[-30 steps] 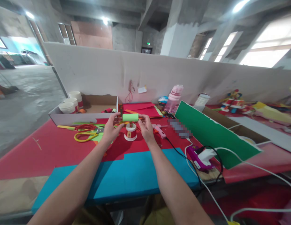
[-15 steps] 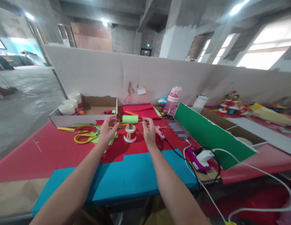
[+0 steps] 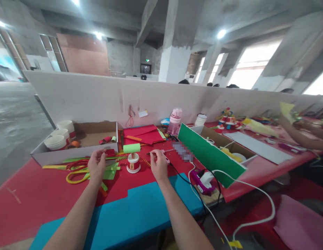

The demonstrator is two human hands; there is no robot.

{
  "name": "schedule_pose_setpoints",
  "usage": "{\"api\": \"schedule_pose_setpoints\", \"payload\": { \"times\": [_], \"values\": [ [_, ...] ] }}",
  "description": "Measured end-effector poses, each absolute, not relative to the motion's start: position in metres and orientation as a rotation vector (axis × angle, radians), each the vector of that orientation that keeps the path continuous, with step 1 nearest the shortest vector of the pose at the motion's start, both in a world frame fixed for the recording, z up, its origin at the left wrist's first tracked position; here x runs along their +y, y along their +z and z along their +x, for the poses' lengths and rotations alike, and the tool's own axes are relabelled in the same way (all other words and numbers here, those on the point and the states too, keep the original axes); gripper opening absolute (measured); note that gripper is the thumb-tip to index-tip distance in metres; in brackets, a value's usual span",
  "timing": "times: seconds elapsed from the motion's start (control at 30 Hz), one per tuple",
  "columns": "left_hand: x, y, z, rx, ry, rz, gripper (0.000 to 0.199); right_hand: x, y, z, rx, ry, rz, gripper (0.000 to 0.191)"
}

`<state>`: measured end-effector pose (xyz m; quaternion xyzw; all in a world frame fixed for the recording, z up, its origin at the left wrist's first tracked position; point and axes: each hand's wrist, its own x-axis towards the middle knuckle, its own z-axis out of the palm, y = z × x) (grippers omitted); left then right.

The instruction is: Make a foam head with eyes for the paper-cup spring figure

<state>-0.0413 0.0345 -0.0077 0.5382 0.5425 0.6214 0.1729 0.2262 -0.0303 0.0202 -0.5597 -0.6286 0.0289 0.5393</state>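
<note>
A red and white paper cup [image 3: 133, 163] stands upside down on the red table cover, with a light green paper roll [image 3: 131, 148] lying across above it and coiled paper strips at both sides. To the cup's left is my left hand [image 3: 97, 167], its fingers bent but apart, holding nothing visible, near a red piece [image 3: 109, 152] by the box wall. My right hand [image 3: 158, 164] is right of the cup with fingers drawn together; a small dark tip shows at them, too small to name. Just behind it lies a pink glue gun [image 3: 166, 158], partly hidden.
Scissors with yellow and red handles [image 3: 77, 176] lie left among green strips. An open box [image 3: 73, 152] holds white cups. Blue sheets [image 3: 140, 208] cover the near edge. Rightward are a green-sided box [image 3: 208, 152], a purple power strip [image 3: 201, 182], cables and another person's arm [image 3: 294, 133].
The view has turned right and tilted up, so the table sits lower and further left. The fingers of my right hand have drawn together; my left hand has stayed left of the cup.
</note>
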Motion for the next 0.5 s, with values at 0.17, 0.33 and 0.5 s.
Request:
{"api": "schedule_pose_setpoints", "payload": {
  "times": [0.17,0.33,0.5],
  "values": [
    [0.035,-0.010,-0.039,1.537,1.754,1.516,0.027,-0.025,0.018,0.278,-1.582,-0.045,-1.918,0.022],
    [0.034,-0.012,-0.037,1.493,1.679,1.505,0.025,-0.012,0.011,0.298,-1.700,0.108,-2.220,0.026],
    [0.030,-0.008,-0.034,1.440,1.633,1.477,0.021,-0.001,0.010,0.305,-1.782,0.248,-2.220,0.024]
  ]
}}
